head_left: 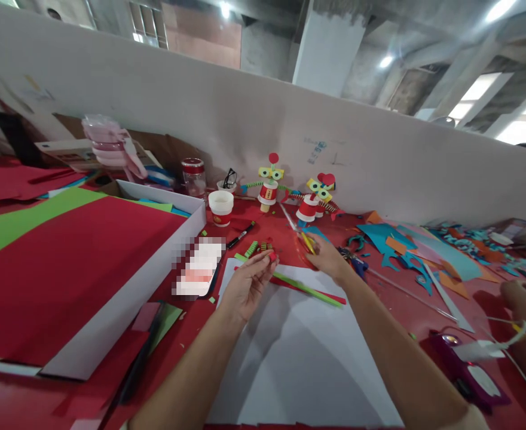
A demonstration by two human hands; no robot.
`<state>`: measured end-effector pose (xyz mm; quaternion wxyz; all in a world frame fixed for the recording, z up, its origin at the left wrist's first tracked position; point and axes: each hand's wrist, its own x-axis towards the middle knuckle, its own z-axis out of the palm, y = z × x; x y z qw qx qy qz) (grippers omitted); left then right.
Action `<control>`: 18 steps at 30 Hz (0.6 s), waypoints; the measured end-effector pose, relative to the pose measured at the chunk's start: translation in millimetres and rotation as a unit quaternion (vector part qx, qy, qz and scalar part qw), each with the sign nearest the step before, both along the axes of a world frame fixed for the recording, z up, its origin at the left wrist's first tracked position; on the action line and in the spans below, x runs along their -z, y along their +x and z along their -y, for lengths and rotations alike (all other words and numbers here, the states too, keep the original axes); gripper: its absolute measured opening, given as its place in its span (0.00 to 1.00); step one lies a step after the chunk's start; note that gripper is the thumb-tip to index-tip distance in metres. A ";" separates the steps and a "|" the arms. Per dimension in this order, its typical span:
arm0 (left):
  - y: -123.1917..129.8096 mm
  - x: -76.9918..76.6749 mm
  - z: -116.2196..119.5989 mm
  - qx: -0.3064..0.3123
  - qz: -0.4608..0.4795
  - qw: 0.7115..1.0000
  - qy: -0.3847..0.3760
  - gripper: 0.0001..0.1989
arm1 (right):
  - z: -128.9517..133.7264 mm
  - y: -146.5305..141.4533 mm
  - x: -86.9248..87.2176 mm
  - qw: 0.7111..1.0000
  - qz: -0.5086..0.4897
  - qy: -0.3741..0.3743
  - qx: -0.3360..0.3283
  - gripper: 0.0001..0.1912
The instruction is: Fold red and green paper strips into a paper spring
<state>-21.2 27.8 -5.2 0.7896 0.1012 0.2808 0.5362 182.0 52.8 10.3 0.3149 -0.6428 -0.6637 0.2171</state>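
Pinched in the fingertips of my left hand [247, 283] is a small red piece of paper [272, 256]. My right hand [328, 257] grips scissors [295, 228] with orange and yellow handles, their blades pointing up and left, away from the red piece. A green paper strip [310, 289] and a red strip [338, 298] lie crossed on a white sheet [308, 364] below my hands. Just beyond my left hand are small folded green paper pieces [251, 248]. Two paper-cup figures [268, 192] with yellow eye pieces stand against the partition.
A white box [128, 292] bearing red and green paper occupies the left side. A phone [200, 269], a marker [240, 235] and a paper cup [220, 209] stand or lie near it. Blue and orange scraps [397, 245] spread rightward. Another person's hand [523, 298] is at far right.
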 end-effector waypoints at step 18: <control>-4.0 -2.8 -2.7 -0.057 -0.016 0.998 0.016 0.04 | 97.7 -10.9 1.2 0.987 0.147 0.047 -0.037 0.29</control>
